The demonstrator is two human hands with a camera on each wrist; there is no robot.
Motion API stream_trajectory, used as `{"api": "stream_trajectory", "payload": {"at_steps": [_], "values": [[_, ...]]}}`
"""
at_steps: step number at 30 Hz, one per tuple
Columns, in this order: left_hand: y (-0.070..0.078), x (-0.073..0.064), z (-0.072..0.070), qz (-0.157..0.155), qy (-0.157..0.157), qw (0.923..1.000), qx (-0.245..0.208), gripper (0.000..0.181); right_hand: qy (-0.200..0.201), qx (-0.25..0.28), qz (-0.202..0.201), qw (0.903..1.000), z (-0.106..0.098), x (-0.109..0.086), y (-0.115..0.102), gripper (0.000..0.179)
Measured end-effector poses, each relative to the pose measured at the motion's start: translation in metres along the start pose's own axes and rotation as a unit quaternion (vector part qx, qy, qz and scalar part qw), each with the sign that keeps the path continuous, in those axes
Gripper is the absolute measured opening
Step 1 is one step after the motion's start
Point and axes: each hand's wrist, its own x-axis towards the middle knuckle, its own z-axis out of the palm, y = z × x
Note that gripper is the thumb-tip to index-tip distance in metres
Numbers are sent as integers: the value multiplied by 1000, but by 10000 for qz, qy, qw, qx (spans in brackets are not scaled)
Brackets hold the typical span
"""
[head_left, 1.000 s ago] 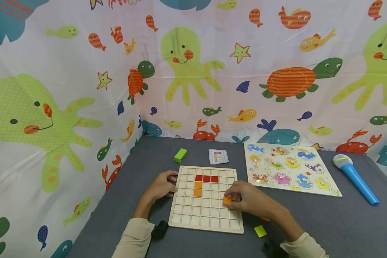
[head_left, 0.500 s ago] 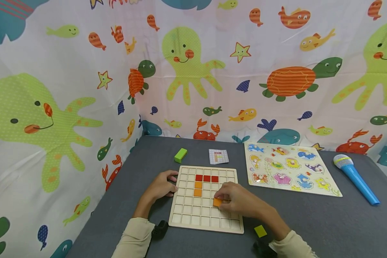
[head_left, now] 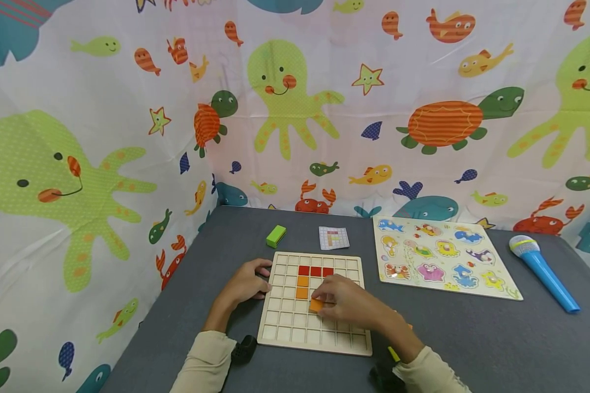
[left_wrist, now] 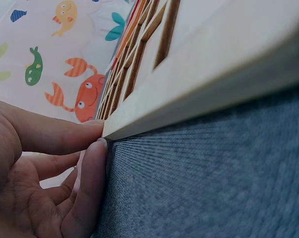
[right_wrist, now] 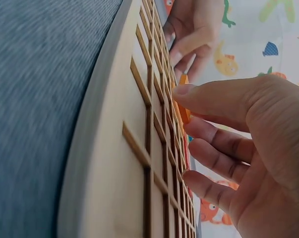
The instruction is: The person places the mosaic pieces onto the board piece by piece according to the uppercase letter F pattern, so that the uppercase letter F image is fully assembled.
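A wooden grid board (head_left: 285,333) lies on the grey table, with a row of red square tiles (head_left: 316,271) and two orange square tiles (head_left: 302,286) set in its upper cells. My left hand (head_left: 245,283) holds the board's left edge, thumb and finger against its rim in the left wrist view. Over the board's middle, my right hand (head_left: 349,302) pinches another orange square tile (head_left: 316,305) between thumb and fingertip. In the right wrist view this tile (right_wrist: 184,106) stands tilted at the board's surface; whether it touches a cell is unclear.
A green block (head_left: 276,236) and a small pattern card (head_left: 333,238) lie behind the board. To the right are a sea-animal puzzle board (head_left: 442,254) and a blue toy microphone (head_left: 543,275). A yellow-green tile (head_left: 394,353) is partly covered by the right forearm.
My right hand has carried the orange tile leftward from the board's right side to its middle, close to the placed orange tiles. The left hand and board have stayed still.
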Motion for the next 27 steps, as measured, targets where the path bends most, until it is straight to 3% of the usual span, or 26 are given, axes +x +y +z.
{"api": "stream_trajectory", "payload": {"at_steps": [15, 27], "values": [[2, -1, -1, -33, -22, 10000, -6, 63, 17, -191, -216, 9996, 12, 19, -13, 24], [3, -1, -1, -49, 30, 10000, 60, 63, 55, -212, -114, 9997, 15, 23, -18, 24]]}}
